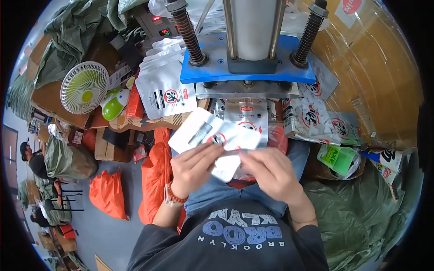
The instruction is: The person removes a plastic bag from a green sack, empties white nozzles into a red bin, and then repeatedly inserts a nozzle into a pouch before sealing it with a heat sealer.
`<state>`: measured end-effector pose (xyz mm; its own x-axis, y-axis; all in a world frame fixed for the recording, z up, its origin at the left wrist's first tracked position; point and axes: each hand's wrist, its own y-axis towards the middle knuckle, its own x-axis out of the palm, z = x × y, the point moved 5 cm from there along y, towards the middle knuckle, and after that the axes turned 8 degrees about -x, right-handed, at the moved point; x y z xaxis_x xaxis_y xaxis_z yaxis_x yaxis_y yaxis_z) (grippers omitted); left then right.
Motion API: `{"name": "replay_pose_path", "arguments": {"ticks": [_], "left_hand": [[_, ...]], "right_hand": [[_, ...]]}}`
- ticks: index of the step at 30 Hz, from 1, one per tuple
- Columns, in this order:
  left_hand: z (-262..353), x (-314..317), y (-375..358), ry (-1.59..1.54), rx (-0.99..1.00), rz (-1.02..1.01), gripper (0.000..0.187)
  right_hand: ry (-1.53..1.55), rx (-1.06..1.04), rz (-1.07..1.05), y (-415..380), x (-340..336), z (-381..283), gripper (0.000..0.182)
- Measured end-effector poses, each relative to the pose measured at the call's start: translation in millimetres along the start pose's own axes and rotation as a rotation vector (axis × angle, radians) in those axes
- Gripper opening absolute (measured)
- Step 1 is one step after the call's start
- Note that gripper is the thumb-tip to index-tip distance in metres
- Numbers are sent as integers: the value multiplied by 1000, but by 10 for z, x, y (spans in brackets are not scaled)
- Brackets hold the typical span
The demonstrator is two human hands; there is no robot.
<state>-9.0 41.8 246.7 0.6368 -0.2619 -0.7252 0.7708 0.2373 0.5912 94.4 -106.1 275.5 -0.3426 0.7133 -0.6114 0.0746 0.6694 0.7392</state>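
My left hand (193,167) and my right hand (267,171) are both closed on a stack of white printed pouches (209,133), held over my lap just in front of me. The pouches carry a red circle mark and a barcode. Directly beyond them stands a press machine with a blue plate (217,67), two springs and a metal cylinder; a silver pouch (246,115) lies under its bar. An orange beaded band sits on my left wrist.
A pile of white pouches (165,92) lies left of the machine, more printed pouches (312,115) lie to its right. A small white fan (84,87), orange bags (107,194), green sacks (361,212) and cardboard boxes surround me. A person (31,158) sits far left.
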Motion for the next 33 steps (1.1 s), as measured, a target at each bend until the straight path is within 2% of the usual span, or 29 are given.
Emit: {"name": "replay_pose_path", "arguments": {"ticks": [3, 4, 5, 7, 8, 9, 11, 13, 15, 16, 17, 19, 20, 21, 22, 23, 24, 25, 26, 27, 29, 30, 31, 32, 33], "left_hand": [[227, -210, 42, -376, 69, -148, 29], [242, -157, 26, -380, 72, -152, 29], [189, 8, 11, -430, -41, -217, 25], [-61, 493, -94, -532, -218, -362, 16], [-224, 806, -169, -636, -486, -418, 17], [-330, 1077, -233, -734, -755, -466, 20], [-435, 1309, -172, -1165, -998, -319, 23], [-561, 1382, 21, -1249, -1116, -290, 20], [-570, 1365, 264, -1381, -1066, -270, 19], [-637, 1437, 277, -1378, -1136, -299, 17], [-642, 1443, 301, -1377, -1131, -296, 17], [-655, 1464, 287, -1323, -1184, -303, 16], [-675, 1481, 288, -1334, -1125, -265, 17], [-694, 1465, 287, -1307, -1095, -286, 19], [-858, 1417, 248, -1051, -1060, -409, 22], [-1064, 1382, 208, -793, -1005, -528, 26], [-1097, 1149, 324, -783, -757, -135, 38], [-1298, 975, 261, -600, -954, -135, 57], [-1320, 672, 342, 186, -496, 125, 74], [-1355, 601, 312, 630, -534, -25, 85], [-1765, 740, -63, 561, -525, -292, 87], [-1753, 727, -208, 509, -418, -279, 79], [-1750, 722, -324, 459, -300, -267, 72], [-1860, 730, -471, 401, -225, -124, 50], [-1686, 547, -409, 303, -248, -57, 33]], "right_hand": [[180, -8, 31, 39, -354, -245, 33], [180, 32, -17, -14, -381, -220, 42], [174, 33, -14, -10, -357, -176, 42], [-105, 183, -113, -41, -175, 114, 50], [-26, 349, -81, -152, -83, 291, 52], [-27, 345, -78, -188, -127, 290, 52], [-139, 424, 130, -282, -406, 383, 43], [-222, 504, 204, -409, -728, 426, 36], [-427, 566, 214, -511, -874, 612, 29], [-605, 619, 138, -626, -839, 814, 26], [-605, 615, 141, -918, -731, 1090, 26], [-677, 757, -320, -1526, -339, 1657, 29], [-677, 754, -315, -1484, -336, 1620, 29], [-508, 780, -259, -1433, -337, 1525, 30], [-329, 815, -212, -1431, -332, 1413, 32], [-319, 820, -218, -1409, -369, 1355, 32], [-242, 759, -193, -1331, -405, 1325, 32], [-167, 701, -173, -1298, -423, 1294, 32], [-146, 657, -189, -1358, -438, 1342, 28], [-145, 656, -189, -1409, -437, 1371, 28], [242, 900, 131, -1562, -446, 1471, 27], [444, 879, 316, -1547, -420, 1461, 32], [446, 875, 326, -1491, -392, 1433, 32], [397, 794, 370, -1397, -426, 1322, 33], [350, 717, 399, -1286, -471, 1166, 34]]}}
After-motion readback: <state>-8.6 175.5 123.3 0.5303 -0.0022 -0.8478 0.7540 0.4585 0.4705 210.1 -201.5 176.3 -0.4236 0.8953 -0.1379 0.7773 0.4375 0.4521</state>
